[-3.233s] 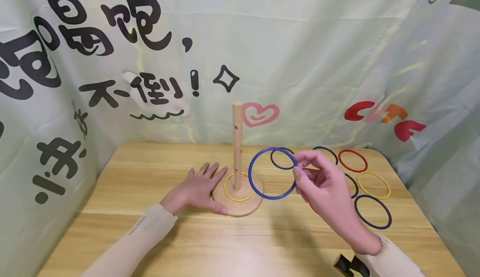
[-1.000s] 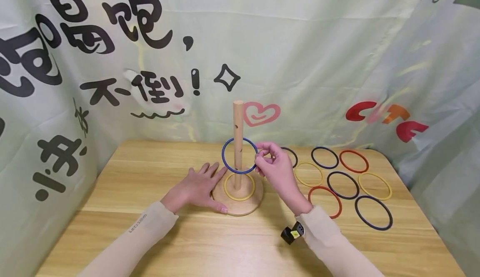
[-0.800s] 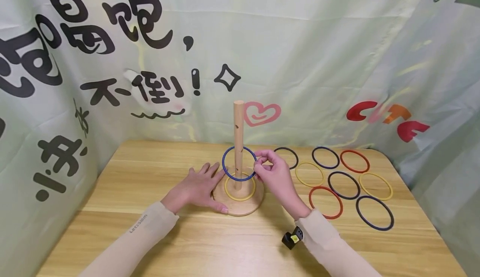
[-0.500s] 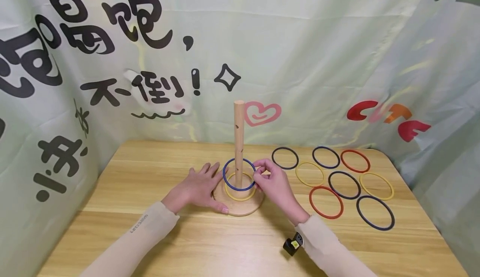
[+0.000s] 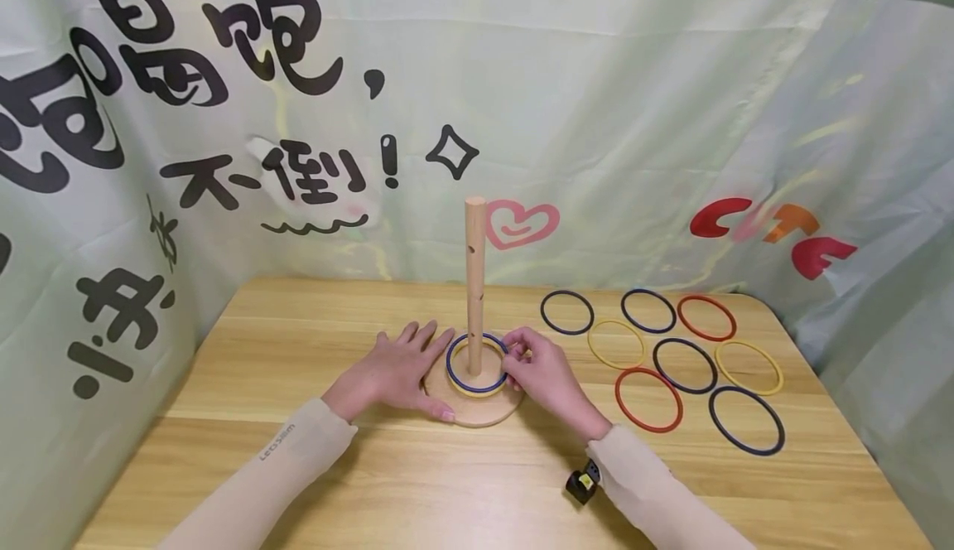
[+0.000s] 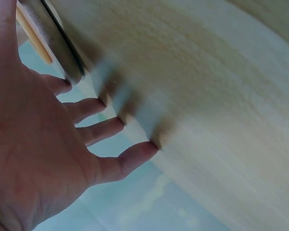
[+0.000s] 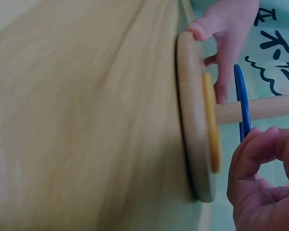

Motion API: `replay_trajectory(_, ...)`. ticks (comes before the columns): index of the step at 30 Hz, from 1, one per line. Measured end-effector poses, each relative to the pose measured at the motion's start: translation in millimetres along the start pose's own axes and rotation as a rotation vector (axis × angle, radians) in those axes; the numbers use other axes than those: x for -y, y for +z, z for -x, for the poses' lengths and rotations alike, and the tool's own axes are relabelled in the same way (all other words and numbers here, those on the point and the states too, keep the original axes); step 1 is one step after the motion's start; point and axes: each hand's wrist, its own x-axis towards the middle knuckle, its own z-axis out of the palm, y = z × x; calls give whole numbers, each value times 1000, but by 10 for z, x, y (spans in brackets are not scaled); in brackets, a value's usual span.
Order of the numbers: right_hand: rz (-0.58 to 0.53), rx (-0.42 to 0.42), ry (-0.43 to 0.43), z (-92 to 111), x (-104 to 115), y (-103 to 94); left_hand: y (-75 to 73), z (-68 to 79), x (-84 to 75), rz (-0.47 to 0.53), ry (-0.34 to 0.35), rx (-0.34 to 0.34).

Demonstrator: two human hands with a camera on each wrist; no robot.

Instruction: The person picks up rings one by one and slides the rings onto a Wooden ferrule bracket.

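Right wrist view: the right hand [image 5: 542,374] pinches the blue ring [image 7: 244,106] around the wooden peg [image 7: 274,107], above 1 yellow ring [image 7: 210,115]; the spread left hand [image 5: 395,374] touches the base [image 7: 192,110]. Uneven release might tilt the blue ring.

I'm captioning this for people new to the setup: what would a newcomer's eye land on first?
Probably the big black lettering across the upper left of the pale backdrop. Next, the wooden peg near the head view's centre, with a blue ring around it, pinched by the right hand above a yellow ring on the round base. Then the loose dark blue, red and yellow rings on the right of the table.
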Motion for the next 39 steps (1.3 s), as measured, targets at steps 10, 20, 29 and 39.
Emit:
replay_trajectory(10,64,29,3,-51,-113,18,14,-28,0,-16,3,-3)
replay_trajectory(20,80,25,-15,6,-113,-5,38,-3,54,-22,-19,5)
replay_trajectory(29,125,-57,-25,236,-106,-286,23,10,48,-5,-2,0)
replay_trajectory(39,210,-132,5,545,-234,-795,26,-8,22,-4,1,2)
